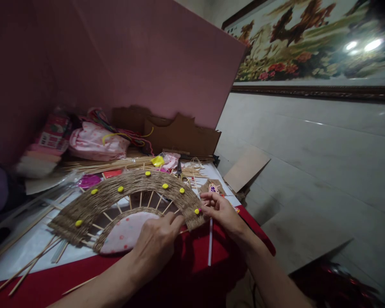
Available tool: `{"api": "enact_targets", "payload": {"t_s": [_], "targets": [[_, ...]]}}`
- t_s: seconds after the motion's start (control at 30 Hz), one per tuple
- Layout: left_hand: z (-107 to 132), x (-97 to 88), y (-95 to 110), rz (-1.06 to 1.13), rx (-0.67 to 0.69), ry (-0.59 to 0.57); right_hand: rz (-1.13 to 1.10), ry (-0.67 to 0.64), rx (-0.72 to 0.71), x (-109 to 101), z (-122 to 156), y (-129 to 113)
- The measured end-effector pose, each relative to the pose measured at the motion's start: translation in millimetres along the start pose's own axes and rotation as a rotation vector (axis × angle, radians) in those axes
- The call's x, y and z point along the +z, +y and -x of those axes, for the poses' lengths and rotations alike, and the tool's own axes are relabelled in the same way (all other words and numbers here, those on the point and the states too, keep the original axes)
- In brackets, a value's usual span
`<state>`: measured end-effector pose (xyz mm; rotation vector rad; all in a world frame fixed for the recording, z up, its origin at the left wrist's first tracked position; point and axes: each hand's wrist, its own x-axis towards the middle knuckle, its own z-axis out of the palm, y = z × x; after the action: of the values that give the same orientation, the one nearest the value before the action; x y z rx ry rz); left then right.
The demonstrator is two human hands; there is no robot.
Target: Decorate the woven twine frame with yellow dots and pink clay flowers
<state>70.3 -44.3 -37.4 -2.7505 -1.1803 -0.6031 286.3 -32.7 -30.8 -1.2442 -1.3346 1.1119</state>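
A fan-shaped panel of woven brown twine on thin wooden sticks lies across the table, dotted with several yellow clay discs. Its lower middle holds a half-round of pale pink spotted cloth. My left hand is closed at the panel's inner edge, over the cloth's right end; its fingertips are partly hidden. At the panel's right end, my right hand has its fingers bent together at a small magenta piece beside a yellow disc. A translucent stick extends below this hand; whether it is held I cannot tell.
Bundled sticks, scissors, a purple packet and a yellow packet lie behind the panel. Cardboard leans at the back near a pink cloth bundle. Loose sticks cross at left. Red cloth covers the front edge.
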Motion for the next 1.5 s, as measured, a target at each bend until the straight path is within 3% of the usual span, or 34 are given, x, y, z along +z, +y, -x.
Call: {"api": "enact_targets", "payload": {"t_s": [0.33, 0.97, 1.17, 1.5], "targets": [[2.2, 0.9, -0.4, 0.010, 0.021, 0.053, -0.158, 0.002, 0.043, 3.6, -2.4, 3.1], [2.4, -1.4, 0.8, 0.022, 0.026, 0.045, -0.141, 0.029, 0.029, 7.9, -0.9, 5.1], [2.9, -2.0, 1.4, 0.010, 0.018, 0.032, -0.047, 0.076, 0.022, 7.2, 3.0, -1.2], [1.3, -0.5, 0.5, 0.021, 0.010, 0.021, -0.109, 0.098, 0.007, 8.7, -0.3, 5.2]]}}
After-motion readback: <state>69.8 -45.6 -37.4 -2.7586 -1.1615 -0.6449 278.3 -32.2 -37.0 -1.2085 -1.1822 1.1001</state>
